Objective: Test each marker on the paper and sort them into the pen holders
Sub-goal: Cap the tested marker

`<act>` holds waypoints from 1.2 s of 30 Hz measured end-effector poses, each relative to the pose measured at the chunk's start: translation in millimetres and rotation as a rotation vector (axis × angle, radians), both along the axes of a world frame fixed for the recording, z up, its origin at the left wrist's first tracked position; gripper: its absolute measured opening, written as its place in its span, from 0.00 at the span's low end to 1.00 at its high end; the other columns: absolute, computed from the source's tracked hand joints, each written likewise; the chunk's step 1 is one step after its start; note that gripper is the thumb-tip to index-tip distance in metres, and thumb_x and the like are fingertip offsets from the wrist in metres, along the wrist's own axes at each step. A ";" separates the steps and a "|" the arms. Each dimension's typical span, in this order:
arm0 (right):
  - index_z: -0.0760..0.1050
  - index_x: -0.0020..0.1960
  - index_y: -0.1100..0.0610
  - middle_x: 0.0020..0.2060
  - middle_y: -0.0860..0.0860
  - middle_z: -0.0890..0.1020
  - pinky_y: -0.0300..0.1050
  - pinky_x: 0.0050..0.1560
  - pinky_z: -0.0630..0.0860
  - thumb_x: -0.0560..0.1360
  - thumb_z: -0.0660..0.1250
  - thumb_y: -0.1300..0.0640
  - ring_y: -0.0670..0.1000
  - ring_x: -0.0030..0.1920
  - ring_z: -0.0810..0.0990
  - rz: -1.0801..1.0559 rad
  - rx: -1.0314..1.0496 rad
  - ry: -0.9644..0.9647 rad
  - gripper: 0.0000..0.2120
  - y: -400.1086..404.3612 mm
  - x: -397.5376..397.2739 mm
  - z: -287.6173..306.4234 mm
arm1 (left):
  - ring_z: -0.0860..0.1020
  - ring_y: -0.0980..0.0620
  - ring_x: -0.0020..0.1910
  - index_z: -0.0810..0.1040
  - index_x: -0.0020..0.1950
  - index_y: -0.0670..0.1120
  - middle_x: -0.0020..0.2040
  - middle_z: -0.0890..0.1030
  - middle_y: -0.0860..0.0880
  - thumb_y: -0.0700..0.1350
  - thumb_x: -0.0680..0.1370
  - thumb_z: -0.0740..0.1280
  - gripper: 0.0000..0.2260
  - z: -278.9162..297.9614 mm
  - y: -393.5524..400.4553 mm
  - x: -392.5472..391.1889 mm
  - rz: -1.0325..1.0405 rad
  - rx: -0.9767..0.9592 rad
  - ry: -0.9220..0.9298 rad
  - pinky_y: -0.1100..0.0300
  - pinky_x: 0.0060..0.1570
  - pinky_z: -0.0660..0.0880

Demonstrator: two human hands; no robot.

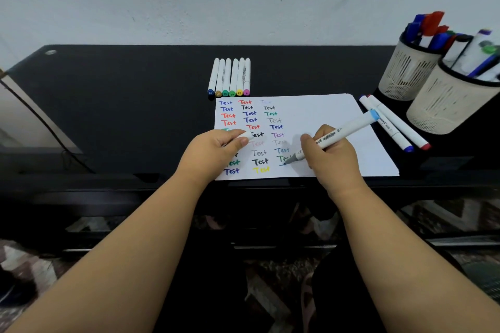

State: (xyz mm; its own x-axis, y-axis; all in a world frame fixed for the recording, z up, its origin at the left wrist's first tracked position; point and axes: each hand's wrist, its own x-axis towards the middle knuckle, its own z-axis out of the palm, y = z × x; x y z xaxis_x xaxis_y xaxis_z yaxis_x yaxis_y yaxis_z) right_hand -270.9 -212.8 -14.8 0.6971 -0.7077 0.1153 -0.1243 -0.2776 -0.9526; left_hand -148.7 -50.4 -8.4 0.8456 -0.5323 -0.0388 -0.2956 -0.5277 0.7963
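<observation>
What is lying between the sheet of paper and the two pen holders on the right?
In the head view, two white markers lie side by side on the black desk, between the paper and the pen holders.

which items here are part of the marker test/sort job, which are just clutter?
In the job:
- marker in the right hand, tip on the paper
- white cap pinched in the left hand
- six markers in a row
- two markers beside the paper
- two pen holders

Lying about:
- cable at the left
- round grommet in the desk
</observation>
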 end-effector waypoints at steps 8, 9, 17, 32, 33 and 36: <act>0.60 0.31 0.56 0.18 0.42 0.68 0.31 0.26 0.63 0.76 0.64 0.61 0.38 0.22 0.70 0.014 0.017 -0.012 0.18 0.6 -0.4 1.9 | 0.75 0.57 0.58 0.77 0.63 0.55 0.62 0.77 0.57 0.55 0.77 0.65 0.15 0.1 0.0 -0.7 0.019 -0.008 0.019 0.58 0.60 0.72; 0.60 0.31 0.55 0.20 0.43 0.69 0.33 0.28 0.64 0.76 0.64 0.61 0.39 0.23 0.69 -0.006 0.030 -0.024 0.18 -1.0 -0.4 1.2 | 0.76 0.57 0.58 0.77 0.63 0.55 0.62 0.77 0.57 0.56 0.77 0.65 0.15 -0.1 0.0 -0.7 0.019 -0.005 0.020 0.57 0.60 0.72; 0.61 0.31 0.55 0.26 0.50 0.71 0.30 0.27 0.64 0.75 0.65 0.61 0.38 0.24 0.70 -0.015 -0.014 -0.036 0.18 -1.0 -0.2 0.9 | 0.74 0.58 0.60 0.78 0.63 0.56 0.62 0.77 0.57 0.56 0.77 0.65 0.16 -1.7 0.4 0.4 0.011 -0.010 0.014 0.59 0.60 0.71; 0.61 0.31 0.56 0.23 0.46 0.71 0.28 0.27 0.64 0.75 0.64 0.62 0.37 0.24 0.71 -0.015 -0.030 -0.028 0.17 -0.7 -3.5 4.1 | 0.74 0.57 0.60 0.77 0.63 0.55 0.63 0.77 0.57 0.56 0.77 0.65 0.16 -2.6 -1.9 0.5 0.007 0.011 0.001 0.59 0.60 0.71; 0.61 0.31 0.56 0.22 0.45 0.71 0.28 0.27 0.64 0.75 0.64 0.62 0.37 0.24 0.72 -0.015 -0.026 -0.024 0.17 -1.1 -3.6 3.6 | 0.74 0.57 0.60 0.77 0.63 0.55 0.63 0.77 0.57 0.56 0.77 0.64 0.16 -2.3 -2.0 0.3 0.007 0.015 -0.004 0.59 0.60 0.71; 0.60 0.31 0.56 0.21 0.45 0.73 0.28 0.27 0.64 0.75 0.63 0.63 0.37 0.25 0.73 -0.010 -0.008 -0.022 0.17 -1.1 -3.8 3.7 | 0.74 0.57 0.60 0.78 0.63 0.56 0.62 0.77 0.57 0.56 0.77 0.65 0.15 -2.1 -1.0 1.4 0.012 0.011 -0.010 0.60 0.59 0.71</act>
